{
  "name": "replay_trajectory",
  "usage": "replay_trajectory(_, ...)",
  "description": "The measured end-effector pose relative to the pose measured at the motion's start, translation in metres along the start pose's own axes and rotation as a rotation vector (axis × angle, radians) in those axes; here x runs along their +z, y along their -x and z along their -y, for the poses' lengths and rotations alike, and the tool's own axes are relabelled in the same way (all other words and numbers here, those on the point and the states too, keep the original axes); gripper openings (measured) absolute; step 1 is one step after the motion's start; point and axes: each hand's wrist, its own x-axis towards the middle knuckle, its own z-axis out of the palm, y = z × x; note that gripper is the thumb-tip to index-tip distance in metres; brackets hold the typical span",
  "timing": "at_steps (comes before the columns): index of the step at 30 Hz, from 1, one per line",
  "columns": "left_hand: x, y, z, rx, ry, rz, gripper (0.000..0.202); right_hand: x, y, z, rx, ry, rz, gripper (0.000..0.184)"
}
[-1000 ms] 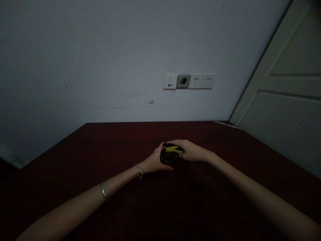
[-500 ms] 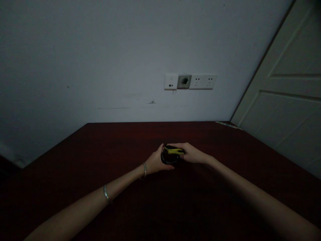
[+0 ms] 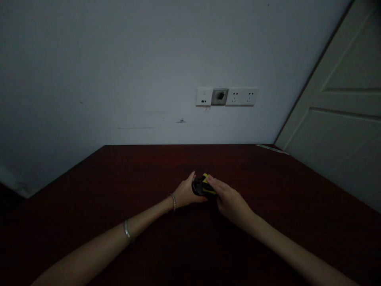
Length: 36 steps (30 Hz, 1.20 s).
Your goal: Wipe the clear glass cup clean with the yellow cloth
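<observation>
Arms [image 3: 275,241] converge forward: left hand [image 3: 184,193] curled around dark vessel [image 3: 196,188], right hand [image 3: 233,203] grasping yellow-black object [image 3: 208,186].

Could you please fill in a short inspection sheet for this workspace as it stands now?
Surface: dark red table, dimly lit.
Things in use: dark object, rounded, with a yellow-and-black item against it; what each is cannot be told.
Clutter: thin patterned strip at the table's far right corner.
Hands: left hand curved around the dark object; right hand gripping the yellow-and-black item.
Cables: nothing seen for certain; faint reddish marks under the sockets are too small to tell.
Surroundings: pale wall with scuffs; panelled door on the right.
</observation>
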Motion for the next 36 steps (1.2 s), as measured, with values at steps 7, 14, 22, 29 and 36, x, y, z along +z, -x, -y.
replay_trajectory(7,-0.001,-0.001,0.003,0.020,-0.007,0.000,0.118,0.004,0.008,0.028,-0.005,0.156,0.001,0.079)
replay_trajectory(14,-0.003,0.001,0.003,0.042,-0.039,0.015,0.114,-0.019,-0.005,0.038,0.107,-0.138,0.073,0.066)
replay_trajectory(22,-0.004,0.004,-0.002,0.100,0.031,0.016,0.098,-0.057,-0.051,0.005,-0.198,0.011,0.150,0.066)
replay_trajectory(29,-0.004,0.003,-0.002,0.106,0.015,-0.003,0.096,-0.060,-0.080,-0.002,-0.587,0.245,0.479,0.056)
replay_trajectory(36,-0.004,0.003,-0.003,0.021,-0.096,-0.012,0.104,-0.059,-0.063,0.005,-0.606,0.395,0.550,0.050)
